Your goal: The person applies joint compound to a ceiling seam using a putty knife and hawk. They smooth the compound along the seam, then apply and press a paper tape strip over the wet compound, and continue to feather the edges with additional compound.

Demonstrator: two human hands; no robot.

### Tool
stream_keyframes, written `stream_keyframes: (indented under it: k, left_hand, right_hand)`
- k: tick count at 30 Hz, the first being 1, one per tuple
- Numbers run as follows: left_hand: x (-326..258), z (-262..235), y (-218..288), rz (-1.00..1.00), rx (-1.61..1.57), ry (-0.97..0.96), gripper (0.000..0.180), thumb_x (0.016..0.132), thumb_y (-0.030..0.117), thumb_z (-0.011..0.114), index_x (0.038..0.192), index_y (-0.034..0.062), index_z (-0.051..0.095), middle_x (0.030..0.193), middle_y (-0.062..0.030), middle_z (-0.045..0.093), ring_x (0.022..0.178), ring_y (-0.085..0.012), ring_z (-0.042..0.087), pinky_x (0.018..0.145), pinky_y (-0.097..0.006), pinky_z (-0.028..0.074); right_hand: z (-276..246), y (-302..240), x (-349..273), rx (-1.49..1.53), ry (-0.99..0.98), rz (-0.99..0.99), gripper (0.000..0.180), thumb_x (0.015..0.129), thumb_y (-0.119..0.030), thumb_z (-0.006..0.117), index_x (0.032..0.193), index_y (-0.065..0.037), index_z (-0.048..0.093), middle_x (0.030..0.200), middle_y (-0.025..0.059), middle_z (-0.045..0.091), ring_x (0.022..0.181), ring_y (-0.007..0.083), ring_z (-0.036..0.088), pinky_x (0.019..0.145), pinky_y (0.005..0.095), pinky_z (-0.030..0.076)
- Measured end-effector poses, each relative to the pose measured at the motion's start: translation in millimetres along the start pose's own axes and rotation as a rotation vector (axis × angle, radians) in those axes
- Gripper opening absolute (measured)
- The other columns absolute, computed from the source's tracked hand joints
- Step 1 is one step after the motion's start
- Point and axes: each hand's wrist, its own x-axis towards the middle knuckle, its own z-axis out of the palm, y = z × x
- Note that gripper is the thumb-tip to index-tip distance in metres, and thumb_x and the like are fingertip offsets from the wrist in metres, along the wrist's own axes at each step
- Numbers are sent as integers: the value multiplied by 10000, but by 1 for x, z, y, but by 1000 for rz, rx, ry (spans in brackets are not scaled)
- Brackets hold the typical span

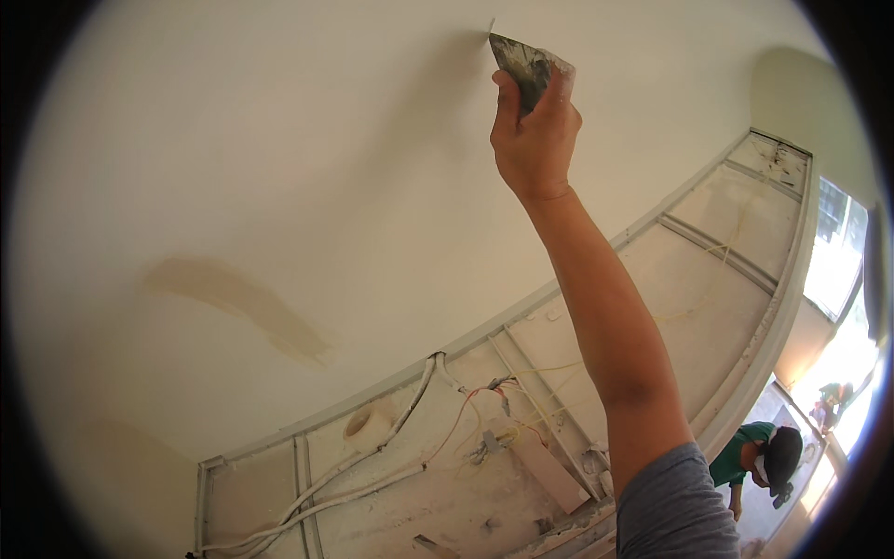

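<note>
My right hand is raised high, at the end of a bare forearm with a grey sleeve. Its thumb and fingers are closed around a putty knife with a dark, smeared blade. One corner of the blade meets the pale plastered surface, by a small white mark. The arm casts a soft shadow across that surface. Lower left on it lies a beige damp-looking streak. My left hand is out of view.
Below runs a dusty metal-framed ledge with white cables, loose thin wires and a tape roll. At lower right, a person in a green shirt and dark cap bends down. Bright windows stand beyond.
</note>
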Motion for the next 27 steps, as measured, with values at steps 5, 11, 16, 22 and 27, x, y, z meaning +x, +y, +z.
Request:
stream_keyframes:
  k: [5, 11, 16, 22, 27]
  left_hand:
    - [-6, -4, -16, 379, 238, -27, 228, 984, 165, 759, 1135, 4, 702, 925, -46, 595, 791, -145, 602, 690, -267, 528]
    - [0, -20, -32, 1074, 918, -97, 304, 970, 84, 773, 1247, 22, 664, 918, -26, 610, 758, -116, 539, 709, -249, 507]
    - [-13, -13, -31, 1312, 971, -13, 219, 965, 76, 779, 1165, 29, 703, 860, -32, 637, 694, -123, 545, 645, -248, 499]
    - [-12, -10, -29, 1373, 893, -33, 201, 949, 77, 799, 1124, 24, 715, 844, -42, 654, 675, -136, 559, 630, -250, 500]
    - [-10, -14, -33, 1338, 914, -72, 213, 950, 31, 782, 1134, -20, 689, 878, -78, 640, 744, -149, 588, 668, -274, 524]
  right_hand:
    - [0, 0, -6, -10, 8, -30, 273, 1024, -92, 669, 1254, -10, 547, 811, 142, 721, 640, 323, 715, 599, 387, 579]
    - [0, 4, -19, -45, -153, 120, 322, 1009, -50, 651, 1264, 17, 466, 1013, 170, 789, 816, 374, 766, 730, 411, 610]
    - [11, 10, -28, 6, -32, 51, 279, 1022, -80, 656, 1244, 13, 516, 782, 168, 695, 645, 372, 692, 583, 420, 556]
    - [12, 10, -34, 34, -33, 76, 277, 1021, -83, 651, 1235, 28, 514, 799, 177, 702, 653, 387, 687, 595, 431, 551]
    - [11, 7, -43, 26, -93, 176, 269, 1023, -87, 650, 1216, 29, 503, 792, 182, 696, 644, 386, 683, 595, 431, 547]
